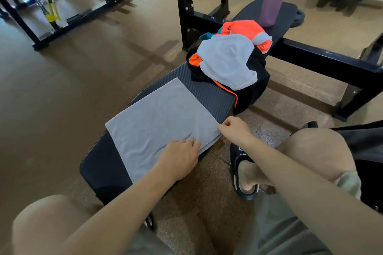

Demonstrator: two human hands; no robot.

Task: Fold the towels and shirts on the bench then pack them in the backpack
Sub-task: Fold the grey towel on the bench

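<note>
— Grey towel (161,118) lies flat across the near end of the black table (209,91). And the hands?

— Left hand (179,156) presses flat on its near edge, fingers straight. Right hand (234,130) pinches the right corner at the table's side.

— Further along?

— A heap of clothes (230,58), white, orange and black, then a pink bottle (273,0) standing at the far end.
</note>
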